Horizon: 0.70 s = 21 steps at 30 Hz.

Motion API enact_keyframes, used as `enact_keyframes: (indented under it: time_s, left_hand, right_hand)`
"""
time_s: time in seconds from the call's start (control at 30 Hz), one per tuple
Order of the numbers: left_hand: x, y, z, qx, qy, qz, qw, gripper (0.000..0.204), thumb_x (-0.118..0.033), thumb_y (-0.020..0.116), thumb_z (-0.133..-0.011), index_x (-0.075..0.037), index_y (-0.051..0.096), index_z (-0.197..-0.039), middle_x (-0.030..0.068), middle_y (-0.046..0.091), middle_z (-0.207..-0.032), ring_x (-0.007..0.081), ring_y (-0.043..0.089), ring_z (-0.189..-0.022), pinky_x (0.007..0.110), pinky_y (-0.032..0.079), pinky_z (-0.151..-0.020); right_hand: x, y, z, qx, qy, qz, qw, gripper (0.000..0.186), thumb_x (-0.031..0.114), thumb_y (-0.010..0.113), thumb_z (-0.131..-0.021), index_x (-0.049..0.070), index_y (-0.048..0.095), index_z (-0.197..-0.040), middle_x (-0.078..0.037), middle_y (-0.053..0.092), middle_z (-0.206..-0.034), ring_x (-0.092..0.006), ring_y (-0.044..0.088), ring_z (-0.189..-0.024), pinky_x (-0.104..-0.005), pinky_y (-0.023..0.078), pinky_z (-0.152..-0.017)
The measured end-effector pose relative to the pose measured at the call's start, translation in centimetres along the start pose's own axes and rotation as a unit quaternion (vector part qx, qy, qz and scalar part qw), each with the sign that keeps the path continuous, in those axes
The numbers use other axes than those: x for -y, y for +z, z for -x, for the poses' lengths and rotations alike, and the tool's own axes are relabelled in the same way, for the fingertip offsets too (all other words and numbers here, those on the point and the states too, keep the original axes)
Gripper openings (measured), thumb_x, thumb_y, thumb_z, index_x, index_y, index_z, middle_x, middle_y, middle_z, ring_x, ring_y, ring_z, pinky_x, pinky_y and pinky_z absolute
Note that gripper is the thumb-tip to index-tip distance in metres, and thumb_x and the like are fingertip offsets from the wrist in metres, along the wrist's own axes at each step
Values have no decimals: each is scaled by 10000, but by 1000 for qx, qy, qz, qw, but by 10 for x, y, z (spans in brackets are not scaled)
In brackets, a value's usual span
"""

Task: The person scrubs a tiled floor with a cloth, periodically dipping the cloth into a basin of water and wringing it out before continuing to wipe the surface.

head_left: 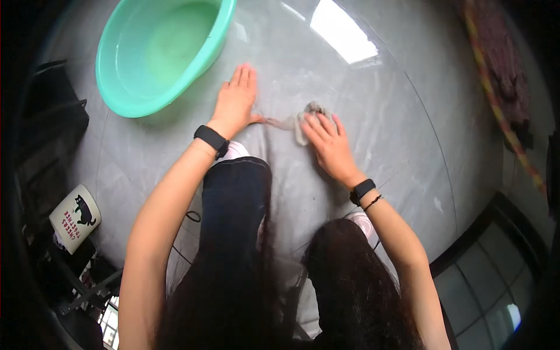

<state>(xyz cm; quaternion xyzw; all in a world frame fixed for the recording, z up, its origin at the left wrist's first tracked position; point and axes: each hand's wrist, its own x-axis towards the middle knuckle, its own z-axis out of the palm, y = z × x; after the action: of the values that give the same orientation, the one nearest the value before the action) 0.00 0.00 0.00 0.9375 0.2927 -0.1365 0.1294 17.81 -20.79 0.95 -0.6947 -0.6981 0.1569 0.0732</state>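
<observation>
My left hand lies on the shiny grey floor, palm down, with its fingers stretched forward and its thumb out to the side. It holds nothing. Under the fingers of my right hand is a crumpled greyish-white rag, pressed against the floor; part of it sticks out ahead of the fingers and to their left. Beyond my left hand, at the upper left, stands a mint-green plastic basin with some cloudy liquid in it.
My knees and pink-and-white shoes are close behind my hands. A white container with a black cat picture stands at the left beside black furniture. A purplish cloth and a yellow-red cord hang at the right, above a dark frame.
</observation>
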Motion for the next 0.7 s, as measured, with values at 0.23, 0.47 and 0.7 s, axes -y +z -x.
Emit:
enact_keyframes:
  time_s: [0.23,0.47,0.7]
  left_hand:
    - [33,-11,-3,-40,-7,-13,999,1100,-378,883,-552,51,338,-1406,244,361,-1466,336,345,-1384,417,422,-1035]
    - [39,-22,6,-43,-7,-3,999,1101,-352,869,-587,58,299,-1435,264,336,-1480,358,330,-1390,408,384,-1078]
    - [36,-11,3,-56,1,9,998,1118,-331,876,-580,32,280,-1454,237,318,-1501,343,325,-1394,401,364,-1098]
  right_hand:
    - [-29,-2,-18,-161,-11,-119,980,261,37,599,-718,72,572,-975,-92,592,-1122,-339,534,-1094,-448,422,-929]
    - [-168,-38,63,-369,330,-24,868,536,-70,507,-770,14,492,-1299,-203,530,-1307,-380,484,-1187,-451,363,-1034]
    - [-189,25,107,-292,315,-15,903,496,9,550,-852,-2,467,-1341,-228,485,-1373,-421,402,-1300,-484,292,-1101]
